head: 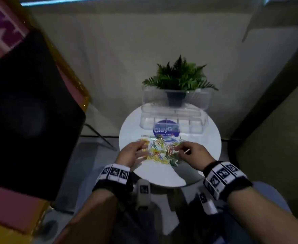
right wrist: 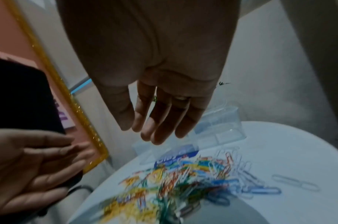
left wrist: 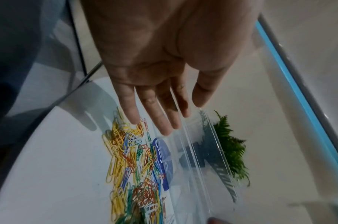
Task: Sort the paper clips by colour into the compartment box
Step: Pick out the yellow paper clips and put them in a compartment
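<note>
paper clips of coloured wire (head: 159, 150), yellow, green, orange-red, blue and white, lie in a loose tangled heap on the round white table top (head: 132, 127), and we see them spread between our 2 hands. just behind the heap stands the clear plastic compartment box (head: 173, 120) with its lid tipped up at the back; a round blue label (head: 165, 130) with white lettering sits on its front, touching the far edge of the pile. we cannot tell whether any clip lies in its compartments. our left hand (head: 133, 153) hovers at the left end of the heap, fingers (left wrist: 165, 116) straight and slightly fanned, palm down, holding nothing; whether the fingertips touch the clips we cannot tell. our right hand (head: 191, 152) is at the right end of the heap; in the right wrist view its fingers (right wrist: 160, 125) hang long and relaxed above the pile, close together, with nothing pinched that we can make out. in that view a few pale blue and white clips (right wrist: 260, 188) lie scattered a little apart from the main heap toward the right. behind the box, a small green fern in a dark pot (head: 179, 80) stands at the far edge of the table. a black panel edged in orange (head: 30, 110) fills the left side of the head view. both wrists wear black bands with printed square markers (head: 115, 173).
</note>
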Available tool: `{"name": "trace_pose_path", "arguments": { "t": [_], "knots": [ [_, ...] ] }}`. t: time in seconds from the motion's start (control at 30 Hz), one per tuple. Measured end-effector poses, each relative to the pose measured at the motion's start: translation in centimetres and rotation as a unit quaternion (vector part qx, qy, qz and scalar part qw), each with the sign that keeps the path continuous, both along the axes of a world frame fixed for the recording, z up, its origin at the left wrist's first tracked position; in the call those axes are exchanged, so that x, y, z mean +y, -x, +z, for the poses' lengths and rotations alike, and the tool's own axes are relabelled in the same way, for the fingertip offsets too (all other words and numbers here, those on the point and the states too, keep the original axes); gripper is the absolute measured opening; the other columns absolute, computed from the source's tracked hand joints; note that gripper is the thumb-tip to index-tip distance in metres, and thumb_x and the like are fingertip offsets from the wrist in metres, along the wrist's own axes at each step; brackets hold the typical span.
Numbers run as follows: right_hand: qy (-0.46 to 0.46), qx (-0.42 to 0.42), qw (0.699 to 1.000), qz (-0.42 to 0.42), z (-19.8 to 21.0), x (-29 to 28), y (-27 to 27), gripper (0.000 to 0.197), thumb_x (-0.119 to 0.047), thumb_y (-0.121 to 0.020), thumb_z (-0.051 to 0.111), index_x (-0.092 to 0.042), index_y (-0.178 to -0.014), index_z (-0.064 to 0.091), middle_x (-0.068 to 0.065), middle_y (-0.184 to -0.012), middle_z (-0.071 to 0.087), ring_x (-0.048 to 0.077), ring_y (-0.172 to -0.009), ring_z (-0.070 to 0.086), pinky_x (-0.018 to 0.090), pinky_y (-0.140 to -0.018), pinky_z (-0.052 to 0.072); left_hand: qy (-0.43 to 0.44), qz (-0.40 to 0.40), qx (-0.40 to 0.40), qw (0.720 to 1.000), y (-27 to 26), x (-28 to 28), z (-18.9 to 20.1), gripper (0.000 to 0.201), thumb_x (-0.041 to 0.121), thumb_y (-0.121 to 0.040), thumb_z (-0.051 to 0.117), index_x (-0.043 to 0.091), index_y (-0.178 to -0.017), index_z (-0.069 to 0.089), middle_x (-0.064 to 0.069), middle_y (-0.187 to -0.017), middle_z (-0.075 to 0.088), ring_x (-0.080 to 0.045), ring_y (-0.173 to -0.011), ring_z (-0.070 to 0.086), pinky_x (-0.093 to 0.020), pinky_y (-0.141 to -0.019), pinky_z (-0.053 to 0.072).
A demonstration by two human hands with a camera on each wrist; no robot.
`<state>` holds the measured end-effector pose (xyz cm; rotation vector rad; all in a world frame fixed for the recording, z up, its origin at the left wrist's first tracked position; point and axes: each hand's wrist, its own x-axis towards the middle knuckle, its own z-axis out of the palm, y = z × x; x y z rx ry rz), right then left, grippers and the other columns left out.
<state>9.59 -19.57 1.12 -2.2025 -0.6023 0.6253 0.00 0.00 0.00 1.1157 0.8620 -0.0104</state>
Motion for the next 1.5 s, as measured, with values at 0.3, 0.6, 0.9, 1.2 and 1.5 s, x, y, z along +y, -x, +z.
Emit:
{"name": "trace_pose_path", "arguments": {
  "t": [0.3,0.6,0.9,1.2,1.5],
  "knots": [
    [0.143,-0.048,0.984,0.095,-5.6,7.1,1.0,0.016,-0.022,-0.079,0.066,-0.012,-0.092,0.066,0.009,-0.097,0.064,0.022,-0.086,0.057,0.024,-0.074,0.041,0.066,0.057,0.033,0.996,-1.2,1.9,-4.0,0.022,0.021,-0.099,0.038,0.014,-0.111,0.055,-0.004,-0.126,0.058,-0.02,-0.113,0.058,-0.026,-0.074,0.04],
    [0.188,-0.165,0.962,0.111,-8.3,8.9,0.5,0.022,-0.029,-0.084,0.061,-0.011,-0.095,0.067,0.009,-0.1,0.059,0.029,-0.091,0.059,0.032,-0.077,0.048,0.134,0.073,-0.008,0.988,-2.7,2.6,-5.3,0.03,0.029,-0.1,0.033,0.015,-0.102,0.058,-0.003,-0.106,0.062,-0.013,-0.088,0.062,-0.025,-0.075,0.045],
    [0.162,-0.208,0.955,0.132,-7.8,8.7,-1.4,0.016,-0.017,-0.08,0.06,-0.007,-0.08,0.071,0.014,-0.079,0.065,0.032,-0.073,0.061,0.037,-0.067,0.05,0.165,0.085,-0.041,0.982,-3.4,2.7,-5.7,0.036,0.034,-0.101,0.028,0.015,-0.097,0.059,-0.008,-0.129,0.055,-0.013,-0.089,0.061,-0.024,-0.078,0.044],
    [-0.064,0.198,0.974,-0.09,-4.5,7.3,-2.7,0.005,-0.015,-0.085,0.065,-0.014,-0.081,0.067,0.007,-0.078,0.063,0.012,-0.07,0.054,0.011,-0.064,0.043,0.203,0.081,-0.028,0.975,-4.2,2.2,-5.5,0.039,0.036,-0.101,0.027,0.012,-0.115,0.056,-0.008,-0.14,0.049,-0.021,-0.117,0.054,-0.025,-0.087,0.042],
    [-0.064,0.066,0.995,-0.038,-3.1,9.3,-1.7,0.007,-0.012,-0.079,0.069,-0.013,-0.085,0.072,0.009,-0.079,0.07,0.017,-0.075,0.064,0.029,-0.08,0.051,0.277,0.105,-0.064,0.953,-5.1,0.1,-4.1,0.049,0.032,-0.101,0.027,0.0,-0.133,0.046,-0.015,-0.109,0.064,-0.017,-0.083,0.066,-0.031,-0.087,0.048]
  ]
}}
